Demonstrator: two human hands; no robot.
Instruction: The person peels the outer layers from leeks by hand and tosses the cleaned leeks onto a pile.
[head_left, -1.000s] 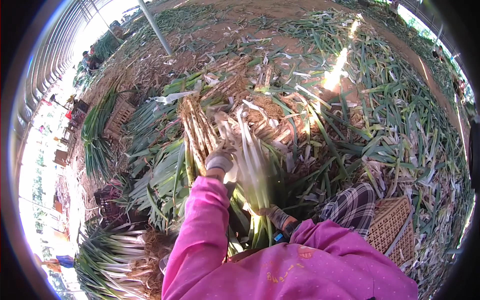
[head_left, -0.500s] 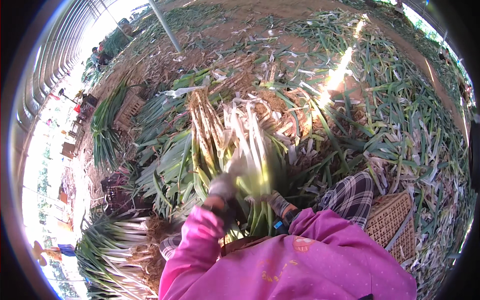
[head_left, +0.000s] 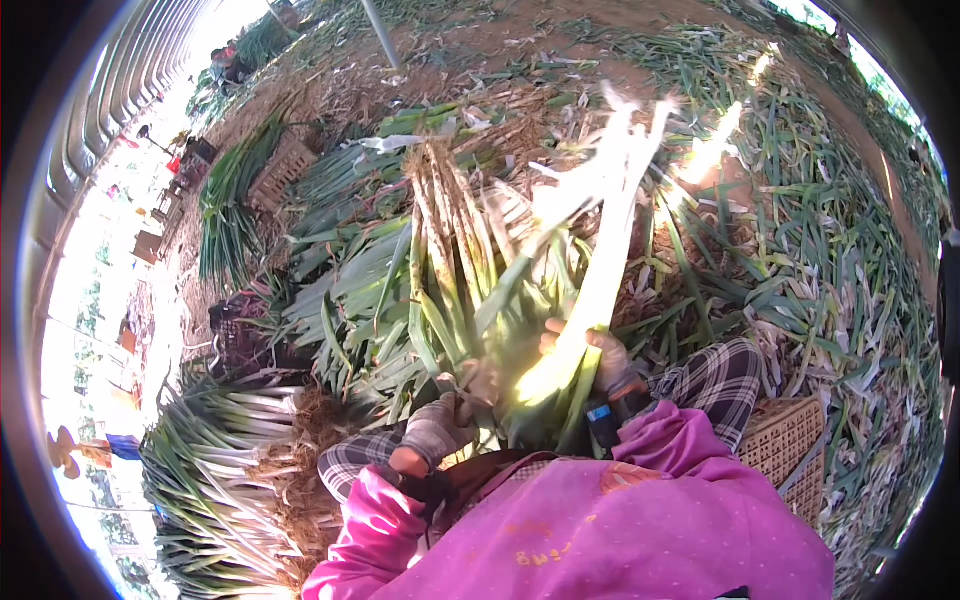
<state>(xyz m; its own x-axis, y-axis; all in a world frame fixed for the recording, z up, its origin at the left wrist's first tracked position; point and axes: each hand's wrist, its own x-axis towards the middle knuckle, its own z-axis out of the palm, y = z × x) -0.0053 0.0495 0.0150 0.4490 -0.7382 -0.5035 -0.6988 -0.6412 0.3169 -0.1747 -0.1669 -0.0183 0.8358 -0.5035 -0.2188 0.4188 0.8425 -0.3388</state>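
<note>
My right hand [head_left: 608, 362], in a fingerless-looking glove, is closed round the green part of several leeks [head_left: 612, 235]. Their white stems slant up and to the right, bright in the sun. My left hand [head_left: 438, 428], gloved too, is low in front of my lap with its fingers curled in. Blur among the leaves hides what those fingers hold, if anything. Just beyond it stands a bunch of unpeeled leeks [head_left: 445, 230], brown-skinned, root ends up and leaves toward me.
Trimmed leeks [head_left: 225, 470] lie piled at my left, roots facing me. A wicker basket [head_left: 785, 450] stands by my right knee. Another crate [head_left: 283, 172] is farther left. Leaf scraps [head_left: 820, 270] cover the ground on the right. A metal pole [head_left: 382, 35] rises at the back.
My right hand has moved up and to the right, tilting the leeks rightward. My left hand has dropped down toward my lap, away from the stems. The whole view has shifted slightly.
</note>
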